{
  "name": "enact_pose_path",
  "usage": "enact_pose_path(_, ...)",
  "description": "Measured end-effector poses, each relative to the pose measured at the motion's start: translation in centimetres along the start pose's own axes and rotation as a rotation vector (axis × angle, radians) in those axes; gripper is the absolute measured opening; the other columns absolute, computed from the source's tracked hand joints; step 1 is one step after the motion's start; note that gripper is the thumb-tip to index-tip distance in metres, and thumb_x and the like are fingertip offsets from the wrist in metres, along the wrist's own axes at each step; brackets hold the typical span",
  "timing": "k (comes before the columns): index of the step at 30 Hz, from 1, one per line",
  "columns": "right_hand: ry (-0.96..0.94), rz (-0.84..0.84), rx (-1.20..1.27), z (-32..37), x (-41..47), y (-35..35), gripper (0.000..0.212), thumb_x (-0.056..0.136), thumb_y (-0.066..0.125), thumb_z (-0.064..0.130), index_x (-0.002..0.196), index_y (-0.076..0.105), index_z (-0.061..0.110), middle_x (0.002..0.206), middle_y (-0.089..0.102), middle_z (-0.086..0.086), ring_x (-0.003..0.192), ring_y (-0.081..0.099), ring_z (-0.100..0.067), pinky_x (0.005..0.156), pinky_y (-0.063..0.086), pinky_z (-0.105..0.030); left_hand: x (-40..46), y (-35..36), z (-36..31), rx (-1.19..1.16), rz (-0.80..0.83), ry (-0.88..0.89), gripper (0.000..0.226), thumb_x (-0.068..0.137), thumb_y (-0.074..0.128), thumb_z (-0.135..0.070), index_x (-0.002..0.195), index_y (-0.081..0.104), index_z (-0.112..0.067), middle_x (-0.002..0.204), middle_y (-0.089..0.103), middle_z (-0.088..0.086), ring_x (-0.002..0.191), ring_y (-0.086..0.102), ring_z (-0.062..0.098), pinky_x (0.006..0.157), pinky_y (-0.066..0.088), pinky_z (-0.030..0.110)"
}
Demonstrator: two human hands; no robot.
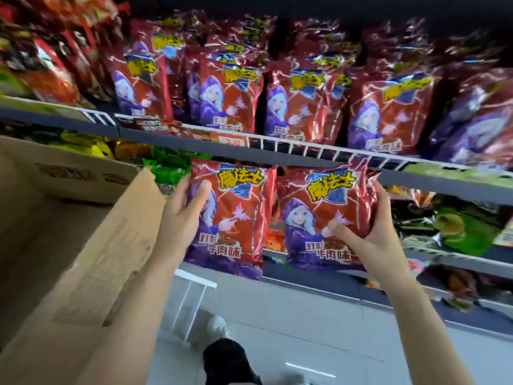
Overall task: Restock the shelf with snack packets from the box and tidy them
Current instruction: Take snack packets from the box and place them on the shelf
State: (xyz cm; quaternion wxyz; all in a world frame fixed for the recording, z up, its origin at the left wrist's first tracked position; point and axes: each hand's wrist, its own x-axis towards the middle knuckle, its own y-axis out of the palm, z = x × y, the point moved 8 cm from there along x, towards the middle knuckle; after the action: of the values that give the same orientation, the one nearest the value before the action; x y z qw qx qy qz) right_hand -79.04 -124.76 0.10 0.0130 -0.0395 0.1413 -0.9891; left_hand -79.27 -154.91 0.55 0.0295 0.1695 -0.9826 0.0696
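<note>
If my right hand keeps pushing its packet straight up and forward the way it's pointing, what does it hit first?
Probably the white wire shelf rail: the red foil snack packet in your right hand already overlaps the shelf edge just below it. Depth is unclear.

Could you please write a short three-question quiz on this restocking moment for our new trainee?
1. True or false: each hand holds one red packet.
2. Where is the cardboard box? A) left of the arms B) right of the arms C) on the top shelf
3. Fill in: the wire rail fronts a shelf of matching ____ packets.

Key:
1. True: the left hand grips the left packet, and the right hand grips the right packet.
2. A
3. red
</note>
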Motion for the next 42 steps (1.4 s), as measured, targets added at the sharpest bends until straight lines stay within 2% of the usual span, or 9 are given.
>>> enact_pose_path(4,-0.004,-0.168,-0.026,-1.2,-3.3,-10.2,0.089,0.080,0.070,0.003,0.146,0.014,0.025,0.099,0.051,0.052,0.098,0.055,0.019,0.085,0.041,-0.001,-3.7,9.8,-0.7,0.027,0.150,0.005,0.009,0.093,0.049,-0.033,0.098,0.057,-0.033,0.084,0.066,-0.020,0.083,0.060,-0.007,0.078,0.043,0.009)
enact_pose_path(11,-0.026,-0.401,-0.024,-1.6,-4.6,-23.7,0.081,0.083,0.065,-0.001,0.144,0.018,0.025,0.091,0.065,0.032,0.094,0.059,0.012,0.093,0.045,-0.013,-5.2,21.7,-4.8,-0.029,0.278,0.073,0.012,0.094,0.048,-0.030,0.101,0.053,-0.036,0.092,0.061,-0.022,0.082,0.056,-0.017,0.075,0.039,0.003)
enact_pose_path(18,-0.187,-0.701,-0.123,-1.4,-1.7,-36.3,0.098,0.075,0.078,0.033,0.148,0.013,0.029,0.137,0.046,0.012,0.121,0.050,0.002,0.108,0.039,-0.032,-3.5,32.1,-8.2,-0.004,0.354,0.223,0.030,0.094,0.048,-0.031,0.122,0.050,-0.021,0.116,0.054,-0.022,0.103,0.046,-0.024,0.088,0.030,-0.001)
enact_pose_path(23,-0.241,-0.633,-0.231,-1.6,5.2,-39.2,0.086,0.084,0.069,0.006,0.148,0.012,0.007,0.116,0.038,0.029,0.095,0.046,0.029,0.085,0.035,0.002,-2.4,36.7,-10.1,0.034,0.307,0.276,0.036,0.098,0.045,-0.023,0.134,0.042,-0.017,0.114,0.040,-0.029,0.092,0.036,-0.036,0.078,0.022,-0.011)
enact_pose_path(28,-0.259,-0.448,-0.207,-3.6,11.0,-39.5,0.090,0.084,0.069,0.006,0.149,0.006,0.006,0.113,0.049,0.025,0.097,0.054,0.020,0.090,0.035,-0.001,-2.9,39.0,-11.1,0.058,0.272,0.290,0.024,0.099,0.045,-0.018,0.102,0.042,-0.042,0.101,0.048,-0.029,0.088,0.045,-0.031,0.076,0.029,-0.006)
enact_pose_path(31,-0.249,-0.313,-0.197,-4.8,13.0,-39.0,0.103,0.083,0.071,0.024,0.150,-0.006,0.014,0.128,0.055,-0.002,0.115,0.056,0.000,0.105,0.035,-0.013,-3.4,40.0,-10.6,0.075,0.217,0.267,0.016,0.099,0.044,-0.021,0.106,0.046,-0.035,0.100,0.052,-0.027,0.088,0.049,-0.027,0.075,0.032,-0.004)
enact_pose_path(33,-0.258,-0.272,-0.249,-5.7,13.6,-39.1,0.117,0.078,0.076,0.038,0.150,-0.014,0.016,0.150,0.030,-0.014,0.139,0.032,-0.019,0.117,0.020,-0.031,-3.7,40.5,-10.2,0.079,0.153,0.258,0.015,0.099,0.045,-0.023,0.113,0.048,-0.027,0.100,0.053,-0.024,0.087,0.050,-0.025,0.074,0.033,-0.004)
enact_pose_path(37,-0.324,-0.331,-0.466,-5.4,12.6,-39.5,0.128,0.070,0.082,0.034,0.147,-0.014,0.000,0.155,-0.009,-0.023,0.140,-0.007,-0.014,0.109,0.006,-0.021,-4.4,41.4,-9.1,0.089,0.076,0.231,0.017,0.099,0.045,-0.024,0.116,0.047,-0.024,0.100,0.054,-0.024,0.087,0.052,-0.023,0.073,0.034,-0.003)
enact_pose_path(42,-0.638,-0.446,-0.866,-5.1,11.2,-38.4,0.078,0.086,0.068,0.024,0.148,0.020,0.019,0.150,-0.002,-0.027,0.141,0.001,-0.051,0.118,0.007,-0.051,-4.5,42.1,-8.3,0.077,0.021,0.209,0.024,0.099,0.045,-0.027,0.122,0.048,-0.021,0.104,0.056,-0.022,0.091,0.053,-0.018,0.078,0.037,0.001)
